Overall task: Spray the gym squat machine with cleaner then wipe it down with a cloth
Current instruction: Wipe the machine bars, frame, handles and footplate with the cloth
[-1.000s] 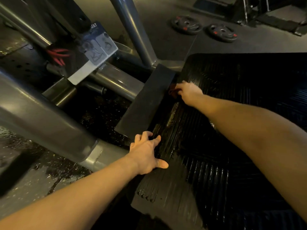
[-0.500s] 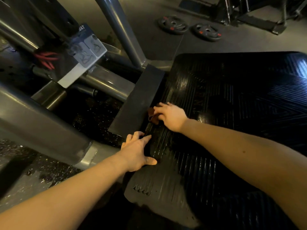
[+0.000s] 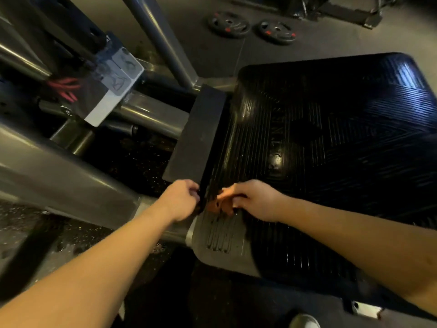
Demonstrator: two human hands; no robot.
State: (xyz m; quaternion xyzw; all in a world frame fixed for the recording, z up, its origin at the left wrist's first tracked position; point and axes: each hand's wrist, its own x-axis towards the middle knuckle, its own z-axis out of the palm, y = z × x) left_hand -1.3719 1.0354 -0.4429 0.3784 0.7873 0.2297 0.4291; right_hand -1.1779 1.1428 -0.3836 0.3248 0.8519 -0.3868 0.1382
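At the footplate edge, a cloth, judged soft and light, is gripped bunched by the right hand; grip of the left hand cannot be told.

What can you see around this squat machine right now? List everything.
footplate: one, black, ribbed, centre right
block: one, black, along the footplate's left edge
frame tubes: several, grey, left
cloth: one, orange-brown, on the footplate's near left part
label: one, white-grey, on the frame, upper left
cords: a few, red, left of the label
weights: two, black with red marks, on the floor, top
shoe: one, pale, bottom edge
left hand: one, at the footplate's left edge
right hand: one, holding the cloth
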